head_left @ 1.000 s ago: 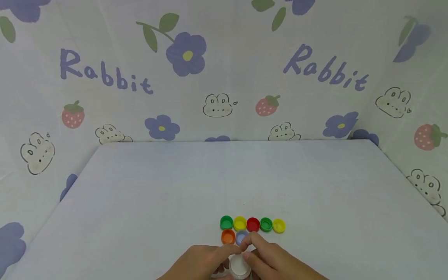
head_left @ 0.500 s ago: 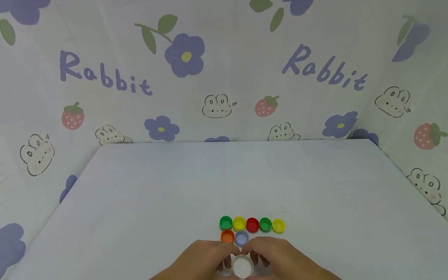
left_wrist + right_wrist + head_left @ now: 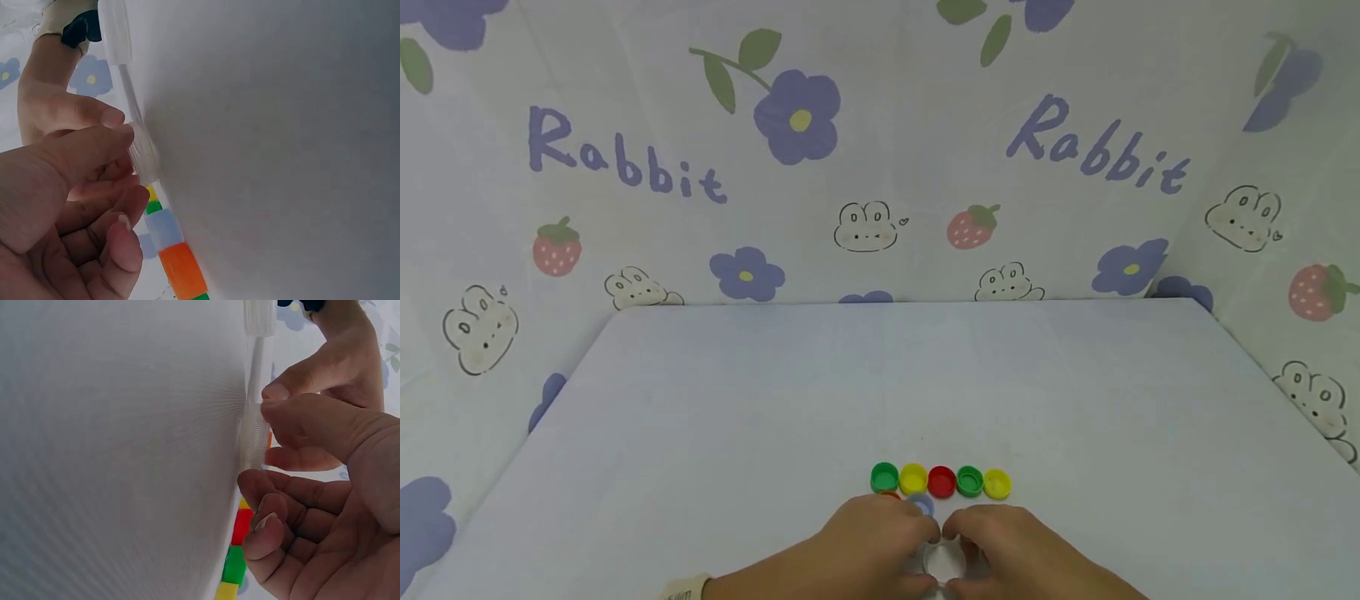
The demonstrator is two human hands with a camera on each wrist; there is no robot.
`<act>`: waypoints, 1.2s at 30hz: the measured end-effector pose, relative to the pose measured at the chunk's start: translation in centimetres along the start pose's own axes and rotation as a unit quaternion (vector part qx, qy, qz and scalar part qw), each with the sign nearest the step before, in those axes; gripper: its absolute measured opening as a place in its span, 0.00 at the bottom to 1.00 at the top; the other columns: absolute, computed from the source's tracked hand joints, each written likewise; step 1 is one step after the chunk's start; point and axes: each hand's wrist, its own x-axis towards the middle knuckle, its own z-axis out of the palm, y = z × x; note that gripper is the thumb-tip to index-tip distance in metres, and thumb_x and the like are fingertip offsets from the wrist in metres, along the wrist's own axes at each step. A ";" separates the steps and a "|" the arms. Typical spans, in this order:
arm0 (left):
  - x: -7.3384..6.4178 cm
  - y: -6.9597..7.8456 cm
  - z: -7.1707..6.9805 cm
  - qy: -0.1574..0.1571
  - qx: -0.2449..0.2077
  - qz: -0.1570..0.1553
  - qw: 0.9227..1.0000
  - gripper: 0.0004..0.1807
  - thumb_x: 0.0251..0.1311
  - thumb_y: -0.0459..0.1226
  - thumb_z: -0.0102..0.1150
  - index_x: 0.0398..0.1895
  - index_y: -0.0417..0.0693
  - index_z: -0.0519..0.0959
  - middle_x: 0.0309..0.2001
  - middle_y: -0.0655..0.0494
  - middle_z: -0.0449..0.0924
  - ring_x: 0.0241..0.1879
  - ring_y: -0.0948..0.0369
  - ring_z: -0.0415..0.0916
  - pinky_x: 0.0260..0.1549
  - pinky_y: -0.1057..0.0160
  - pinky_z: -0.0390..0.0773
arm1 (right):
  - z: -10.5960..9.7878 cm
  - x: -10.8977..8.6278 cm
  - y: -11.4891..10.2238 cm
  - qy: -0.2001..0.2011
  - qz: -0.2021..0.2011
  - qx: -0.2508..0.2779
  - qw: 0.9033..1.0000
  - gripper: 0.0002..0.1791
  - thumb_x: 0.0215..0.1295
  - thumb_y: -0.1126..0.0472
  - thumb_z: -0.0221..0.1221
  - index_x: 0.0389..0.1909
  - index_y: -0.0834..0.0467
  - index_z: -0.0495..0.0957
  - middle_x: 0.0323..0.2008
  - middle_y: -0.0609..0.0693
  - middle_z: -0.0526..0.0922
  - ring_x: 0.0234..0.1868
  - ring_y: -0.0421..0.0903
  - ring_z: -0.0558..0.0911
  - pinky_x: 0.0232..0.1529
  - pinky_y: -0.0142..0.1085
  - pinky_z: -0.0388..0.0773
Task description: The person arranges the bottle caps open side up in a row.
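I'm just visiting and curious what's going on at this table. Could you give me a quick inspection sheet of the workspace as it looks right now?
Surface: pale table, plain and flat.
Job's things: clear bottle cap on the table, held between the fingertips of both hands; far row of caps behind it: green, yellow, red, green, yellow; nearer, an orange cap and a light blue cap, mostly hidden behind the hands in the head view.
Clutter: more clear caps near the table edge.
Hands: left hand and right hand both pinch the clear cap.
Cables: nothing seen.
Surroundings: cloth backdrop printed with rabbits, strawberries, flowers and "Rabbit".
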 end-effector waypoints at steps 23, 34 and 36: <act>2.7 0.9 -0.7 -0.021 0.049 -0.028 0.998 0.22 0.57 0.50 0.75 0.52 0.54 0.84 0.21 0.69 0.71 0.21 0.70 0.66 0.23 0.72 0.69 | -0.3 -0.1 1.0 0.078 -0.017 -0.102 0.992 0.18 0.56 0.58 0.73 0.47 0.53 0.82 0.26 0.34 0.70 0.29 0.34 0.69 0.31 0.31 0.71; 2.7 0.8 -0.5 0.030 0.098 -0.011 0.995 0.13 0.59 0.48 0.74 0.37 0.53 0.82 0.24 0.69 0.72 0.20 0.71 0.64 0.21 0.72 0.66 | -0.3 0.4 1.5 0.131 -0.057 -0.130 0.981 0.18 0.53 0.62 0.74 0.44 0.52 0.81 0.25 0.33 0.69 0.28 0.32 0.67 0.30 0.31 0.70; 2.7 0.7 -0.4 0.043 0.105 -0.007 0.994 0.13 0.59 0.48 0.74 0.35 0.53 0.81 0.24 0.68 0.72 0.20 0.71 0.64 0.21 0.72 0.67 | -0.3 0.4 1.5 0.141 -0.063 -0.133 0.979 0.17 0.52 0.63 0.74 0.43 0.52 0.81 0.24 0.33 0.68 0.27 0.32 0.67 0.29 0.31 0.70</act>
